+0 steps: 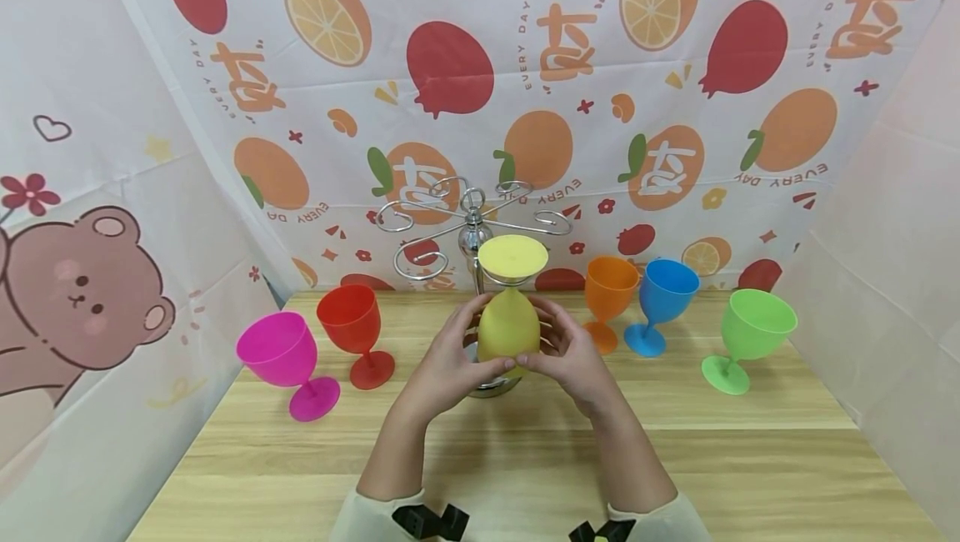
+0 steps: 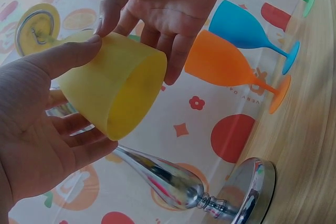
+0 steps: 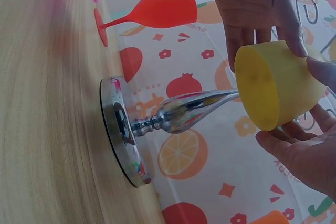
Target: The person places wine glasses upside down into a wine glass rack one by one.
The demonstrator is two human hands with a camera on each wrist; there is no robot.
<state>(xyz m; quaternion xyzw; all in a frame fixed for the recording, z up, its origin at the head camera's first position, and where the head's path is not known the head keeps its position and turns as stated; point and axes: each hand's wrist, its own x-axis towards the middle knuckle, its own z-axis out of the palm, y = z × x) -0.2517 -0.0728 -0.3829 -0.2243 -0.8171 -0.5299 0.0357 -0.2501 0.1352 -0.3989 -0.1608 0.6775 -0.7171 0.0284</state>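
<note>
A yellow goblet (image 1: 508,329) is upside down in front of the metal rack (image 1: 474,238), its foot uppermost and its mouth facing down. A curled wire hook of the rack shows just under the foot, around the stem. My left hand (image 1: 450,363) holds the bowl from the left, thumb in front and fingers behind. From the other side my right hand (image 1: 573,358) grips the same bowl, the two thumbs close together. In the left wrist view the goblet's open mouth (image 2: 137,95) shows nothing inside. The rack's round base (image 3: 123,132) stands on the table.
Upright on the wooden table (image 1: 525,475) stand a magenta goblet (image 1: 281,354) and a red goblet (image 1: 352,321) at left. An orange goblet (image 1: 609,288), a blue goblet (image 1: 666,292) and a green goblet (image 1: 753,325) are at right. A fruit-print cloth (image 1: 450,133) hangs behind.
</note>
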